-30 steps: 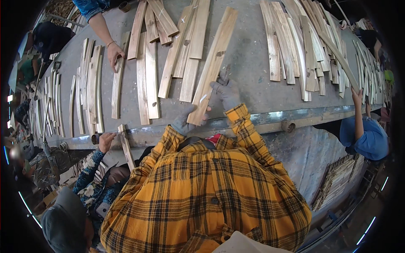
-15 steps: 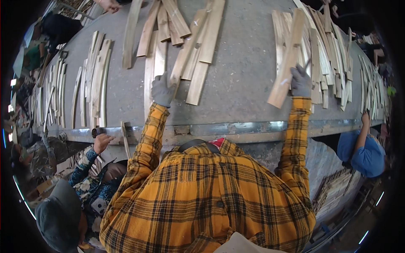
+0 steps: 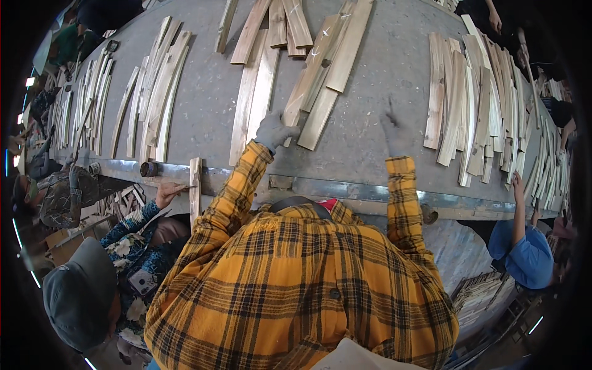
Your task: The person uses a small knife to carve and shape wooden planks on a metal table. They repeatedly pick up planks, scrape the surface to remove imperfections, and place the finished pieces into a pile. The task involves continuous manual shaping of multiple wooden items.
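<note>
My left hand [image 3: 275, 132], in a grey glove, is closed on the near end of a wooden strip [image 3: 312, 71] with pale marks on its face. That strip lies in a loose middle group, beside another wooden strip [image 3: 320, 117] and a pair of strips [image 3: 251, 102] left of my hand. Over bare table right of the group, my right hand [image 3: 394, 132], also gloved, is smeared by motion. Something thin and dark points up from it; whether it is a tool or a finger is unclear. Nearest to its right is a spread pile of wooden strips [image 3: 455, 102].
The grey table [image 3: 376, 55] has a metal-edged front. More strips [image 3: 157, 92] lie at left. A capped co-worker [image 3: 86, 296] at my left has a hand by a short upright strip [image 3: 195, 191]. A person in blue [image 3: 523, 253] reaches onto the table at right.
My right hand has left the marked strip at the right pile and moved left. My left hand stays at the middle group. The whole view has shifted, and the left co-worker's hand has neared the upright strip.
</note>
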### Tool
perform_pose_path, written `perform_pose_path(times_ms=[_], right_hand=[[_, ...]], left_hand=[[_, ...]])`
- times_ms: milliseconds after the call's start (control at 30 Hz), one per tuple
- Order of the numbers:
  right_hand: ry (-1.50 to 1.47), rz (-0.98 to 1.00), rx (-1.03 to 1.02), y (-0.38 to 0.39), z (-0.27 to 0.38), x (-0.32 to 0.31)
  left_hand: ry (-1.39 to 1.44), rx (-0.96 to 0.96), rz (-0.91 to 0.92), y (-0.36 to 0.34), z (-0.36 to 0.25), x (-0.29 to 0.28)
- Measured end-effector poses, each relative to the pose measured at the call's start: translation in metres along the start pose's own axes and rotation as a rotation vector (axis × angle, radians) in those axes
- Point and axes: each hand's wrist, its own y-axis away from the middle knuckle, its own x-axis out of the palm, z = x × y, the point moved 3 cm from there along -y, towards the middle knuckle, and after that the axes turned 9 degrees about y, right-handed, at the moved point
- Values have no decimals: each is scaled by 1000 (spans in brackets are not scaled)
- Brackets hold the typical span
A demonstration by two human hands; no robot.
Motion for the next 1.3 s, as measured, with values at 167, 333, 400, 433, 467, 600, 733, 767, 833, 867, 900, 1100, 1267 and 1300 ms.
perform_pose_path(times_ms=[167,333,400,433,467,600,733,767,833,867,900,1100,1267,1300], right_hand=[[-327,-2,-544,62,59,44],[-58,34,-617,97,91,11],[34,-88,-576,97,72,-5],[95,-191,-542,95,48,-20],[174,-297,-496,95,24,-42],[478,-317,158,129,-66,-180],[849,-163,292,178,-125,-224],[852,-84,266,181,-124,-220],[848,76,202,181,-117,-204],[921,169,255,174,-114,-193],[941,160,252,172,-108,-182],[1064,288,203,152,-111,-132],[1041,296,212,146,-109,-118],[966,292,161,147,-110,-119]], left_hand=[[823,85,299,39,-4,18],[1036,60,541,56,-24,38],[1158,-20,650,55,-30,51],[1238,-22,716,60,-33,57],[1324,-35,797,63,-35,62],[1175,-25,856,68,-33,80],[847,-17,730,61,-29,91],[792,-26,703,58,-21,91],[692,-37,652,58,-16,93],[647,-38,626,60,-18,93],[604,-39,599,62,-20,95],[464,20,561,56,-14,98],[415,2,588,61,-17,99],[435,-16,590,61,-18,99]])
